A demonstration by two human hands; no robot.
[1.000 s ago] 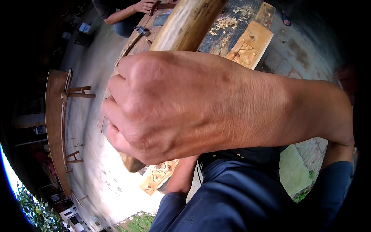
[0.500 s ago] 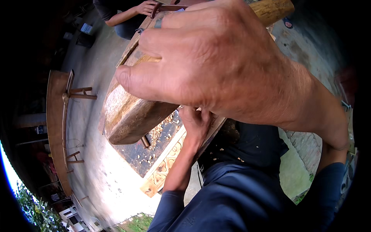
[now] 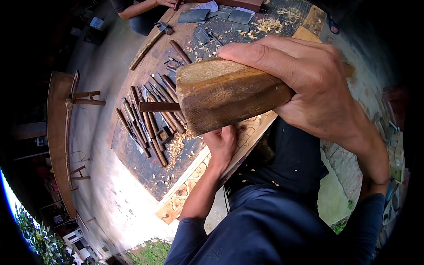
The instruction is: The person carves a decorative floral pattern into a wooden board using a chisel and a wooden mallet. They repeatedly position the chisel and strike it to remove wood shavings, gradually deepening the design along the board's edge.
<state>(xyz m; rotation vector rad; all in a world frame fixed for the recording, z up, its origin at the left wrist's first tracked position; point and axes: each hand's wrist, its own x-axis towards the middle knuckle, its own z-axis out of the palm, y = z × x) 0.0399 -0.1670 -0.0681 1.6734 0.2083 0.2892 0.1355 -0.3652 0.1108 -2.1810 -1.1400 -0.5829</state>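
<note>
Table: our table [image 3: 142,168] is dark on top, and it has wood shavings [image 3: 268,24] on it in messy bits.
Room: a grey floor [image 3: 99,123] is all around us, very bright at the lower left. Green grass [image 3: 154,251] grows near the bottom, and a long brown board [image 3: 59,141] stands on legs at the left.
Mallets: one wooden mallet [image 3: 234,95], up in front of us, with its thick end over the table.
Right hand [image 3: 309,75]: one, with its fingers wrapped around the mallet.
Left hand [image 3: 221,143]: one, low by the carved board [image 3: 185,194], partly behind the mallet. We cannot tell what its fingers do.
Hammers: one hammer [image 3: 148,47], on the far left side.
Carving tools [image 3: 155,141]: more than ten, side by side.
Dark flat sheets [image 3: 193,16]: at least three, near the far end.
Other people: one arm [image 3: 140,9] at the top edge.
Mallet's change: half a second ago it was farther left and hid most of the tools; now we see them in a row.
Hammer's change: only a tip of its head showed then; now we see it all.
</note>
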